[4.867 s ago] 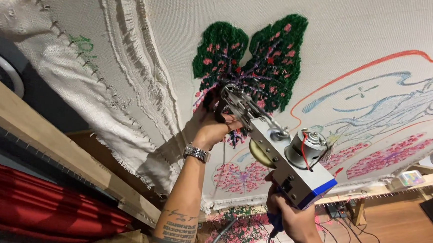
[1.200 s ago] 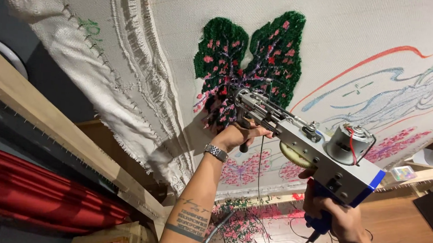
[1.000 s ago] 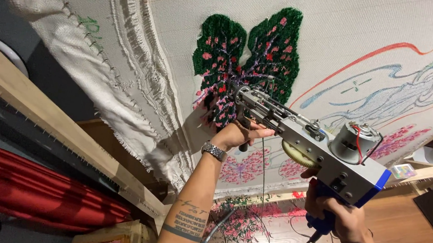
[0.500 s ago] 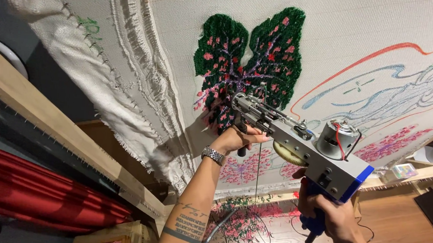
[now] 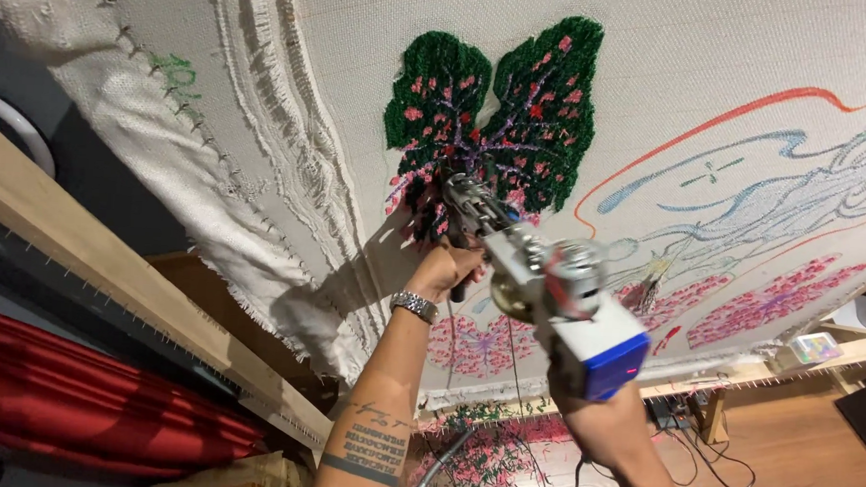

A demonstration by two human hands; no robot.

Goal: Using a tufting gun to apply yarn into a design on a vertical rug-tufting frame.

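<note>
lighting and image quality

illumination is bright and even across the stretched cloth (image 5: 725, 51). the tufted green patch (image 5: 502, 97) renders sharp, with saturated colour. the left hand (image 5: 448, 271) and its forearm cast a soft shadow onto the cloth just to their left, which places the light on the right side. the tufting gun (image 5: 560, 301) sits close to the lens and is slightly blurred. the lower left corner is dim. straight frame beams bend toward the edges: wide-angle distortion. no glare.
</note>
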